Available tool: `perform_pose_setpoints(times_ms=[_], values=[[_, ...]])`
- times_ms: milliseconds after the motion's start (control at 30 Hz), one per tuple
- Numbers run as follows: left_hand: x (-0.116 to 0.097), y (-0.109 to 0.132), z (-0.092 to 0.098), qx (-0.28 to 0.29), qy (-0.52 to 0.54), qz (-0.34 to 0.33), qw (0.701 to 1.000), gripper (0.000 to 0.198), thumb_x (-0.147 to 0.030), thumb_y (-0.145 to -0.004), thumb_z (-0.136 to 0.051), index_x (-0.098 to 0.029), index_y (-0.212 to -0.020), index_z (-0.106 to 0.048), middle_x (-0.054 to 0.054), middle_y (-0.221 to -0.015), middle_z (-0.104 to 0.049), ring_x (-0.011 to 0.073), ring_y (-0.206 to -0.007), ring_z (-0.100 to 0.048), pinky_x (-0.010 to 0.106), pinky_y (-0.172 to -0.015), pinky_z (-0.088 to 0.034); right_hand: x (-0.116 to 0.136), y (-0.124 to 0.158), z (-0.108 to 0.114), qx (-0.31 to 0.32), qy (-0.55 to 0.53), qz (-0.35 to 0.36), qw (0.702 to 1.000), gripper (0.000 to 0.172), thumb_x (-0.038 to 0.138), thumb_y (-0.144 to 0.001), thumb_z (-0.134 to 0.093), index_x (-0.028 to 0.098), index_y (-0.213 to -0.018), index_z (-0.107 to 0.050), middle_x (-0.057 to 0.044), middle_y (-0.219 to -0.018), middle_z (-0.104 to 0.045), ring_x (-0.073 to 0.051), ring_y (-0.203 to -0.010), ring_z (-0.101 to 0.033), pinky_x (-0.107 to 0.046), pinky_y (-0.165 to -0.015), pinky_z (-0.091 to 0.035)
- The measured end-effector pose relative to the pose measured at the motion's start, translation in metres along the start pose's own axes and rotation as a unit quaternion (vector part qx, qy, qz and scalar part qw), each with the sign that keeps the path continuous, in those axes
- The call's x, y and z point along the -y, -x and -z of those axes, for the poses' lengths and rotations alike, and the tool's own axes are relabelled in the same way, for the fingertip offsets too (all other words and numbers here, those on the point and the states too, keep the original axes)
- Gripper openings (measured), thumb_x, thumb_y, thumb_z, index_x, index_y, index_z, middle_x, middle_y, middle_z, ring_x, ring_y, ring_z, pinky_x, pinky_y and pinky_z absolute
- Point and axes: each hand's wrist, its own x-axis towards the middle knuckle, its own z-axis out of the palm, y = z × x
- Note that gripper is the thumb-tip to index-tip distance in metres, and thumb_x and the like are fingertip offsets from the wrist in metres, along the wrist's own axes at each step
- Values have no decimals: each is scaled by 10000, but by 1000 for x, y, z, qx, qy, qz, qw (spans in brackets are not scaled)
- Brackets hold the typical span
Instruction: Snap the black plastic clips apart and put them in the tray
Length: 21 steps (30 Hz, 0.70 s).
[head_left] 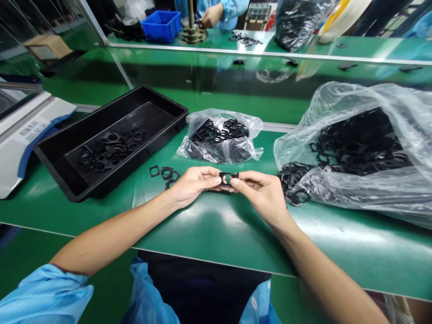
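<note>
Between my two hands is a small black square frame with a round hole (223,174). My left hand (193,185) pinches its left side with thumb and fingers. On the other side, my right hand (263,191) grips the right edge the same way. Both hands are just above the green table, in the middle of the view. Several loose black frames (154,170) lie left of my left hand. Behind my hands sits a clear plastic bag (253,123) with many similar black parts.
A black tray (168,118) holding a pile of black parts stands at the left. At the right lies a large clear bag (340,189), black parts spilling from its mouth. A white machine (30,135) borders the tray. Across a clear divider, a co-worker's hand (212,15) is near a blue bin (161,27).
</note>
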Motion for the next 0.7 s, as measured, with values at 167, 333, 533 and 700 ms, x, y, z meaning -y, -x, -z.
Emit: perform_pose_setpoints(times_ms=[167,333,533,700], values=[[-4,1,1,55,-9,28,998,338,-293,-632,-936,-119,-812,-708,8,-772,-732,115,-725,-716,258,-787,-592,2,-1,0,14,-9,-22,1000,395,505,-577,-913,170,-662,-720,-20,-615,-692,-164,-571,-675,-296,-623,-591],[-5,2,1,74,-33,7,997,358,-325,-658,-920,-122,-817,-672,8,-765,-718,125,-718,-727,251,-757,-582,4,-1,1,37,-19,-39,998,387,506,-595,-903,168,-679,-734,-27,-610,-707,-162,-572,-680,-297,-637,-601],[-3,3,-3,2,-131,-95,987,330,-344,-710,-874,-143,-808,-632,-27,-689,-662,132,-638,-715,242,-663,-558,-3,-2,1,-5,32,9,999,411,533,-615,-884,170,-710,-716,-29,-647,-700,-190,-601,-697,-312,-627,-597],[2,4,-4,-36,-218,-126,967,261,-299,-741,-828,-154,-865,-650,11,-768,-688,127,-711,-680,246,-702,-538,-10,-2,3,-2,119,74,990,302,470,-799,-763,172,-852,-766,-55,-793,-722,-185,-661,-693,-321,-659,-591]])
